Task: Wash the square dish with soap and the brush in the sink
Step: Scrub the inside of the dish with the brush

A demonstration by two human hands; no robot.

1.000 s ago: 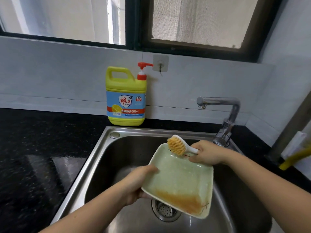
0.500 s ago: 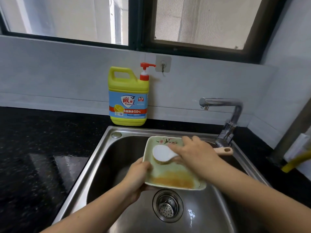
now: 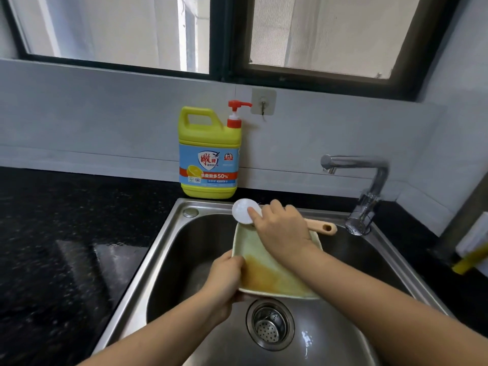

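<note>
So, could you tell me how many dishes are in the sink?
1: the square dish, held by the left hand above the drain; the right forearm may hide more.

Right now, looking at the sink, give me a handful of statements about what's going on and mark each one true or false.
1. The left hand grips the left edge of the square dish. True.
2. The right hand holds the brush, with its head at the dish's far edge. True.
3. Water runs from the faucet. False: no stream is visible.
4. The dish is spotless. False: orange-brown residue covers its near half.
5. The soap bottle stands inside the sink. False: it stands on the counter behind the sink.
</note>
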